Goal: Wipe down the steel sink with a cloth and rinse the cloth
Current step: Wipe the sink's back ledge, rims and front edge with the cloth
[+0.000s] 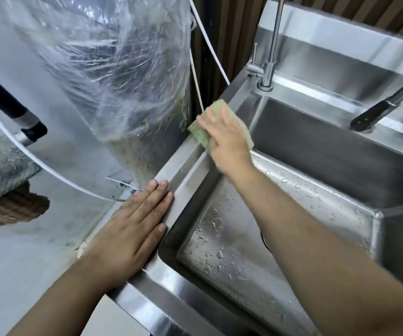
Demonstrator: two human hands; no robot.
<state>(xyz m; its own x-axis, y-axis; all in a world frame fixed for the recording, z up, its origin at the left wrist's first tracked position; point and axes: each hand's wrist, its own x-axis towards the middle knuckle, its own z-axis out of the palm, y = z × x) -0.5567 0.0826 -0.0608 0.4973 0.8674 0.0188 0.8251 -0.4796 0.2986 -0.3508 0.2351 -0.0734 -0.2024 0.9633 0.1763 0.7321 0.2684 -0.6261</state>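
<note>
Right hand (227, 139): palm down, fingers spread flat, pressing the cloth (201, 135) onto the left rim of the steel sink (183, 166). No closed grasp; the cloth is pinned under the open palm rather than pinched. Cloth: pale yellow-green, thick and spongy-looking, roughly square; edges show beyond the fingertips and at the thumb side. It sits at the far left corner of the rim, next to the rear basin.

Left hand (135, 221): open, flat, fingers together, resting on the sink's outer left ledge nearer the camera. Holds nothing.

Near basin (232, 251): floor scattered with water droplets; part of a drain shows beside the right forearm. No objects inside. Rear basin (316, 146): walls look dry, contents not visible.

Upright tap (268, 69) stands at the back rim; a second black-tipped spout (375, 112) angles in from the right. Left of the sink hangs a clear plastic bag (123, 69), wet and streaked with greenish residue.
</note>
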